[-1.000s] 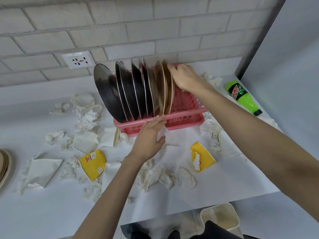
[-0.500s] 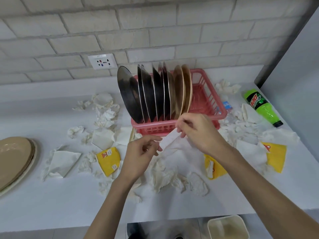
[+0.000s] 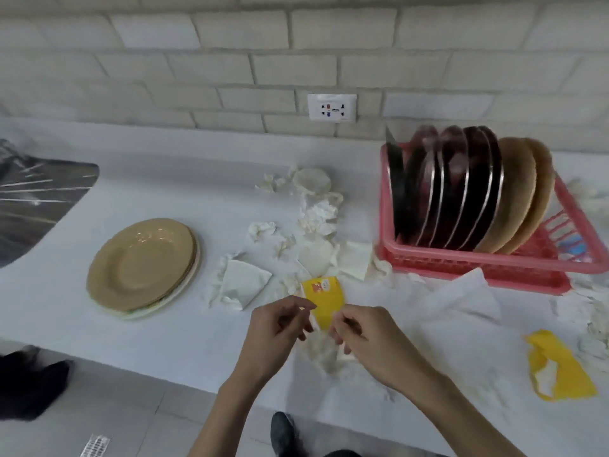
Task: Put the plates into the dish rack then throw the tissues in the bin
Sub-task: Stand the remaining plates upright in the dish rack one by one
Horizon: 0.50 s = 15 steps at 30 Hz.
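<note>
A stack of tan plates (image 3: 141, 265) lies flat on the white counter at the left. The pink dish rack (image 3: 478, 275) stands at the right, with several steel plates (image 3: 461, 192) and two tan plates (image 3: 520, 199) upright in it. White tissues (image 3: 244, 285) lie scattered between the stack and the rack, some crumpled (image 3: 319, 212). My left hand (image 3: 276, 328) and my right hand (image 3: 362, 338) hover close together near the counter's front edge, fingers loosely curled and holding nothing that I can see. A yellow tissue packet (image 3: 324, 291) lies just behind them. No bin is in view.
A dark sink (image 3: 33, 199) is set into the counter at the far left. A second yellow packet (image 3: 560, 367) lies at the front right among more tissues. A wall socket (image 3: 332, 108) sits on the brick wall behind. My shoe (image 3: 285, 433) shows on the floor below.
My view has swung left, so the rack now sits at the right and the plate stack is in full view. Both hands left the rack and the white tissue and came together near the front edge.
</note>
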Tool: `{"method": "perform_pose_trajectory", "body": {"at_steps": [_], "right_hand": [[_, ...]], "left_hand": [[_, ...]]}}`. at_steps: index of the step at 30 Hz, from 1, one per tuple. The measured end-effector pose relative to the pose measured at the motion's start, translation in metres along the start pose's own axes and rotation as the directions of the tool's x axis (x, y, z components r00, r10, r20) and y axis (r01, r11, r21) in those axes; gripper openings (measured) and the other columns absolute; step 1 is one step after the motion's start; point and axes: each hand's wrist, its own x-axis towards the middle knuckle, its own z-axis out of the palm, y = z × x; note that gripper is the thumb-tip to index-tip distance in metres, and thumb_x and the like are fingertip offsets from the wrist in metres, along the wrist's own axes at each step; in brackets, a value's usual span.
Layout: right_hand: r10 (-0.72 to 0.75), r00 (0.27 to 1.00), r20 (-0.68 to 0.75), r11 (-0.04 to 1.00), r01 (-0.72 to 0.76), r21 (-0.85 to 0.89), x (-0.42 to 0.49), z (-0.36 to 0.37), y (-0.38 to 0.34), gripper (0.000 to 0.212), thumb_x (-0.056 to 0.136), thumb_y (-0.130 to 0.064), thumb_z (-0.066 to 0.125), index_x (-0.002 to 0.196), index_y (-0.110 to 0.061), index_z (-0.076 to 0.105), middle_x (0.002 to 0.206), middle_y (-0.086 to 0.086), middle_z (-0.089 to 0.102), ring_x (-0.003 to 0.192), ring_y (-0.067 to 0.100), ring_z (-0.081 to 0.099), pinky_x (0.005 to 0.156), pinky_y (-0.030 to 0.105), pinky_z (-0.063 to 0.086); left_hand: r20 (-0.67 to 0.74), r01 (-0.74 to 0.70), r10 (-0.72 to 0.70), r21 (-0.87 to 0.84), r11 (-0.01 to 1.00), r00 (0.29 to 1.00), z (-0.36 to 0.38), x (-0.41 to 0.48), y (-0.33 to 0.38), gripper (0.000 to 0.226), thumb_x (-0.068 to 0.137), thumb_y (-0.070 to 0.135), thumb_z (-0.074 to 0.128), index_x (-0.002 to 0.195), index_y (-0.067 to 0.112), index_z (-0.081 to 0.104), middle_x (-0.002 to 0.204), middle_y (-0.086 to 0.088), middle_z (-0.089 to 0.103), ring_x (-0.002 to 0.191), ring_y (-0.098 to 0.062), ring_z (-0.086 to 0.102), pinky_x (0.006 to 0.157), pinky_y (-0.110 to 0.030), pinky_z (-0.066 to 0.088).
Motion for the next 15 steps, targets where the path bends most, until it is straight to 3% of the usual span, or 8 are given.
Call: {"method": "perform_pose_trajectory", "body": {"at_steps": [5,9,12,15], "right_hand": [[-0.026,0.993,0.116,0.999,0.023,0.023,0.044,0.074,-0.045,0.016,0.093,-0.017,0.055,0.079,-0.02,0.062,0.075,0.004,0.066,0.066,0.021,0.061,0.072,0.046,0.053],[-0.063,0.983,0.174,0.997,0.054,0.058,0.082,0.122,-0.078,0.016,0.094,-0.025,0.054,0.08,-0.021,0.06,0.077,0.009,0.064,0.071,0.028,0.061,0.071,0.045,0.051],[-0.1,0.979,0.179,0.993,0.087,0.078,0.11,0.15,-0.096,0.018,0.097,-0.034,0.053,0.082,-0.028,0.06,0.076,-0.001,0.061,0.066,0.01,0.056,0.066,0.029,0.047],[-0.101,0.981,0.168,0.995,0.096,0.042,0.133,0.171,-0.107,0.016,0.098,-0.039,0.051,0.104,-0.031,0.064,0.094,-0.014,0.063,0.087,-0.003,0.058,0.072,0.012,0.046]], "left_hand": [[-0.13,0.081,-0.072,0.063,0.995,0.989,-0.104,-0.004,-0.045,0.025,0.097,0.006,0.057,0.093,0.023,0.075,0.07,0.0,0.071,0.061,-0.016,0.066,0.062,-0.018,0.05],[-0.239,0.126,-0.096,0.112,0.986,0.966,-0.18,0.004,-0.08,0.027,0.098,0.01,0.056,0.09,0.029,0.073,0.071,0.001,0.071,0.062,-0.015,0.067,0.061,-0.014,0.048],[-0.291,0.148,-0.092,0.174,0.974,0.952,-0.232,0.018,-0.1,0.024,0.098,0.014,0.056,0.091,0.033,0.07,0.075,0.002,0.071,0.066,-0.013,0.067,0.063,-0.021,0.053],[-0.364,0.186,-0.081,0.263,0.947,0.928,-0.278,0.043,-0.118,0.022,0.095,0.015,0.058,0.097,0.033,0.07,0.076,0.006,0.071,0.072,-0.01,0.067,0.068,-0.03,0.056]]}}
